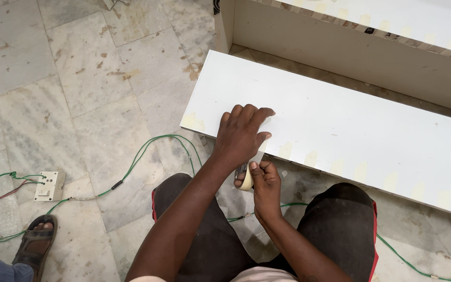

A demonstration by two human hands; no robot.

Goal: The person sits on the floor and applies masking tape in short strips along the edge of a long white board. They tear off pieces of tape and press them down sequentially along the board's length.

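White board [340, 125] is pressed flat by left hand [241, 133], fingers spread. Tape roll [246, 178] is pinched in right hand [265, 189] grip, just below board edge.

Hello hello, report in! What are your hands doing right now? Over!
Left hand flat on white board. Right hand holding tape roll at board's near edge. Green cable on floor, off to the side.

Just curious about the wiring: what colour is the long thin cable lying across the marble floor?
Green; the long thin cable shows best in the head view.
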